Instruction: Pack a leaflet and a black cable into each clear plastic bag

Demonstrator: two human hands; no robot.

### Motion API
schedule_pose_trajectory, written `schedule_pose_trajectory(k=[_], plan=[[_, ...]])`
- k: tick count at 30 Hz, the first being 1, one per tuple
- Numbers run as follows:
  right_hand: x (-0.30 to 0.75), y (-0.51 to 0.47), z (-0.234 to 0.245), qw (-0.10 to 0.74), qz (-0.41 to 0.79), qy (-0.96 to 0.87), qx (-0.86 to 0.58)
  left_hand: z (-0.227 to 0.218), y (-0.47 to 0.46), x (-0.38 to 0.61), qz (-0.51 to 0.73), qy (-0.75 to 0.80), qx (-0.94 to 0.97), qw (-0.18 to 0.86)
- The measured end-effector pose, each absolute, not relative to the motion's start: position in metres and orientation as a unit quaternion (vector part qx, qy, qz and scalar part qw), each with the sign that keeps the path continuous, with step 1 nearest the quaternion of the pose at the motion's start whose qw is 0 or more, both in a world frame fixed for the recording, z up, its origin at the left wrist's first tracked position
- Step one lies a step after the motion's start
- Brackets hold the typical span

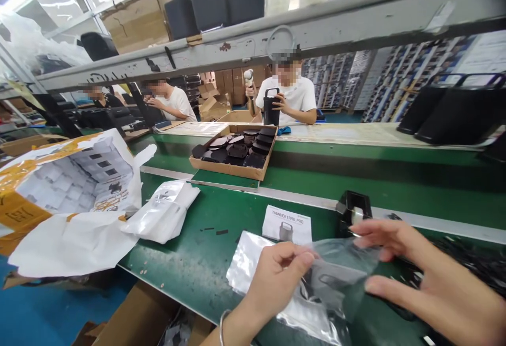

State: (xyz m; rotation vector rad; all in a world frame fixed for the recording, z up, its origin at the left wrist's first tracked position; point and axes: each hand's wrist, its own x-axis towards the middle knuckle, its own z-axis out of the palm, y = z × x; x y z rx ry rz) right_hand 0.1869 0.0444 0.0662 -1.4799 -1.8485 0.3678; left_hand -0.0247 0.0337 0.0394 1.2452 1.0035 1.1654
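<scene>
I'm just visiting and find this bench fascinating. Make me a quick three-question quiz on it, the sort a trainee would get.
1. Multiple choice: what is the left hand pinching?
A) a roll of tape
B) a clear plastic bag
C) a hammer

2. True or false: the shallow cardboard box of black pieces lies farther from the camera than the printed leaflet.

3. Fill in the blank: the leaflet's heading reads "THUNDER TRAIL ____".

Key: 1. B; 2. True; 3. PRO
</scene>
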Motion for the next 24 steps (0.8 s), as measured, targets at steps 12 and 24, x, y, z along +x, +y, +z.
schedule_pose_trajectory(k=[12, 24], plan=[[0.165, 0.047, 0.037, 0.441, 0.499, -0.501, -0.554, 0.033, 0.05, -0.025, 0.568, 0.482, 0.454, 0.488], [0.172, 0.049, 0.024, 0.371, 0.368, -0.68, -0.515, 0.025, 0.057, -0.052, 0.467, 0.467, 0.539, 0.523]])
